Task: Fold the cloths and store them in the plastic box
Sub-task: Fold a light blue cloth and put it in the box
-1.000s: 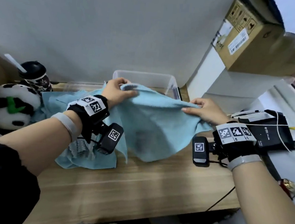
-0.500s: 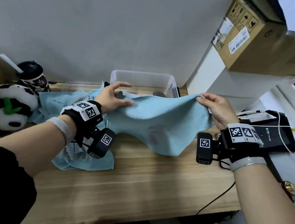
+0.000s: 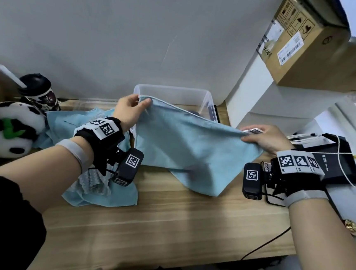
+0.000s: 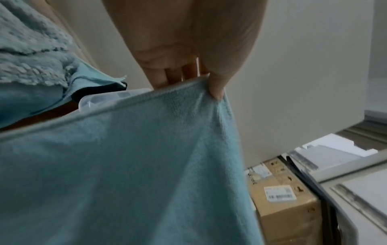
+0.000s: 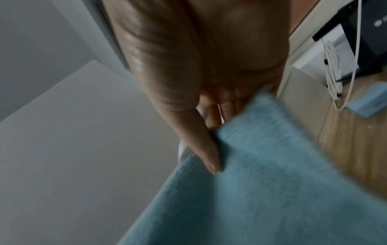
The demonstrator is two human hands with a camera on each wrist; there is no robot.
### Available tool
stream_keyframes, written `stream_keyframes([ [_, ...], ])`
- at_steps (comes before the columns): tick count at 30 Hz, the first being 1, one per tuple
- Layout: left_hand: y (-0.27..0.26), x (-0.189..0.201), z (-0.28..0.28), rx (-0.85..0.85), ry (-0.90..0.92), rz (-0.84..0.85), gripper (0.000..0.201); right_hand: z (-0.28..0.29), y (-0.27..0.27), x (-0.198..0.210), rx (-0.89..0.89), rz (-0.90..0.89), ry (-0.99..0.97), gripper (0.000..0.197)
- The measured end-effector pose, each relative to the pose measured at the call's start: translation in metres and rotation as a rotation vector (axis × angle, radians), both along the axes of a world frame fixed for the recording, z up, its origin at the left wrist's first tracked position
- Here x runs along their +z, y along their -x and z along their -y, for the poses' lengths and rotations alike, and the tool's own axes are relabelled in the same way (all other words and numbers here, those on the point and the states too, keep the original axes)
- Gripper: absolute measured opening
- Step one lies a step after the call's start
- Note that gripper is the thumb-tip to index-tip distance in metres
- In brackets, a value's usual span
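At the far left we see a panda plush and a lidded cup crowding the wooden table's back corner, with a crumpled pile of blue cloths lying on the table just under our left wrist. The near half of the table is bare wood up to its front edge.

Our left hand pinches one top corner of the blue cloth, thumb against fingers, as the left wrist view confirms. The cloth hangs stretched between both hands in front of the plastic box, its lower edge draping onto the table. It covers most of the box's front wall, so we cannot make out what the box holds; something dark shows just above the cloth's top edge.

Our right hand grips the opposite corner, thumb pressed on the cloth; that wrist view is blurred. Right of it sit a black device with white cables, and a cardboard box above.
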State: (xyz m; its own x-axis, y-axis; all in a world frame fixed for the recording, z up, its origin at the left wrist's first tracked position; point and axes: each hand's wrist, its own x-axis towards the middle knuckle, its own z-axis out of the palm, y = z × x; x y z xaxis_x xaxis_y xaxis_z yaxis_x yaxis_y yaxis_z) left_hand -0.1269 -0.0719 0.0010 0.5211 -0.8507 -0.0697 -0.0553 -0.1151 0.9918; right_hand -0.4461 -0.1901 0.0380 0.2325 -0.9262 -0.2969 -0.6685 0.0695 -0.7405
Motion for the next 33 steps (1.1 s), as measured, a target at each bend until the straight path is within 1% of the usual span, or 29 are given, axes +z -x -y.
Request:
stream_keyframes([
  [1, -0.004, 0.000, 0.002, 0.030, 0.017, -0.017, 0.020, -0.001, 0.001, 0.000, -0.002, -0.007, 0.010, 0.031],
  [2, -0.008, 0.000, 0.004, 0.057, 0.030, -0.027, 0.020, -0.002, 0.002, -0.001, -0.029, 0.024, 0.015, 0.033],
  [4, -0.013, 0.004, 0.007, 0.100, 0.039, -0.028, 0.018, -0.003, 0.003, -0.002, -0.090, 0.132, 0.045, 0.035],
  [5, -0.014, 0.007, 0.008, 0.121, 0.041, -0.024, 0.020, -0.003, 0.001, 0.000, -0.123, 0.189, 0.077, 0.034],
  [7, -0.015, 0.014, 0.011, 0.161, 0.057, -0.023, 0.025, -0.003, -0.003, 0.007, -0.207, 0.345, 0.086, 0.036],
  [8, -0.016, 0.019, 0.013, 0.180, 0.076, -0.024, 0.027, -0.005, -0.006, 0.012, -0.261, 0.466, 0.075, 0.041],
  [9, -0.016, 0.024, 0.015, 0.199, 0.093, -0.027, 0.030, -0.005, -0.009, 0.017, -0.301, 0.609, 0.062, 0.039],
  [11, -0.016, 0.034, 0.020, 0.210, 0.132, -0.047, 0.033, -0.008, -0.015, 0.031, -0.338, 0.858, 0.037, 0.012],
  [12, -0.016, 0.039, 0.022, 0.204, 0.159, -0.068, 0.033, -0.008, -0.016, 0.037, -0.341, 0.946, 0.028, 0.007],
  [13, -0.015, 0.045, 0.023, 0.193, 0.184, -0.097, 0.034, -0.008, -0.016, 0.041, -0.330, 1.021, 0.017, 0.010],
  [14, -0.016, 0.048, 0.023, 0.181, 0.208, -0.133, 0.035, -0.007, -0.014, 0.042, -0.308, 1.081, 0.004, 0.018],
  [16, -0.016, 0.050, 0.019, 0.153, 0.210, -0.181, 0.035, -0.008, -0.010, 0.038, -0.257, 1.133, -0.024, 0.044],
  [17, -0.017, 0.046, 0.015, 0.135, 0.188, -0.188, 0.034, -0.007, -0.005, 0.032, -0.244, 1.102, -0.044, 0.057],
  [18, -0.017, 0.041, 0.011, 0.099, 0.157, -0.205, 0.030, -0.009, -0.001, 0.026, -0.216, 1.044, -0.076, 0.065],
  [19, -0.017, 0.034, 0.006, 0.047, 0.093, -0.221, 0.026, -0.012, 0.003, 0.018, -0.182, 0.956, -0.104, 0.067],
  [21, -0.015, 0.015, -0.007, -0.077, -0.086, -0.262, 0.026, -0.022, 0.011, -0.002, -0.116, 0.734, -0.137, 0.056],
  [22, -0.010, 0.005, -0.015, -0.136, -0.184, -0.299, 0.024, -0.029, 0.014, -0.013, -0.091, 0.673, -0.184, 0.049],
  [23, -0.008, -0.008, -0.023, -0.185, -0.295, -0.324, 0.022, -0.034, 0.019, -0.027, -0.057, 0.645, -0.252, 0.049],
  [25, -0.004, -0.035, -0.039, -0.271, -0.503, -0.352, 0.021, -0.049, 0.025, -0.052, 0.006, 0.581, -0.420, 0.059],
  [27, -0.004, -0.060, -0.053, -0.356, -0.654, -0.382, 0.024, -0.062, 0.032, -0.074, 0.020, 0.474, -0.552, 0.064],
  [28, -0.002, -0.071, -0.060, -0.392, -0.731, -0.373, 0.026, -0.070, 0.034, -0.084, 0.026, 0.401, -0.604, 0.060],
  [29, -0.001, -0.081, -0.066, -0.422, -0.814, -0.328, 0.026, -0.076, 0.037, -0.095, 0.008, 0.334, -0.664, 0.044],
  [30, 0.002, -0.088, -0.073, -0.454, -0.886, -0.268, 0.025, -0.083, 0.041, -0.109, -0.016, 0.289, -0.713, 0.020],
  [31, 0.004, -0.095, -0.079, -0.477, -0.941, -0.220, 0.024, -0.090, 0.045, -0.119, -0.029, 0.252, -0.750, 0.003],
  [32, 0.006, -0.101, -0.085, -0.494, -0.980, -0.204, 0.023, -0.096, 0.051, -0.133, -0.034, 0.198, -0.792, 0.014],
  [33, 0.005, -0.108, -0.088, -0.519, -1.009, -0.203, 0.022, -0.103, 0.056, -0.144, -0.009, 0.153, -0.858, 0.017],
])
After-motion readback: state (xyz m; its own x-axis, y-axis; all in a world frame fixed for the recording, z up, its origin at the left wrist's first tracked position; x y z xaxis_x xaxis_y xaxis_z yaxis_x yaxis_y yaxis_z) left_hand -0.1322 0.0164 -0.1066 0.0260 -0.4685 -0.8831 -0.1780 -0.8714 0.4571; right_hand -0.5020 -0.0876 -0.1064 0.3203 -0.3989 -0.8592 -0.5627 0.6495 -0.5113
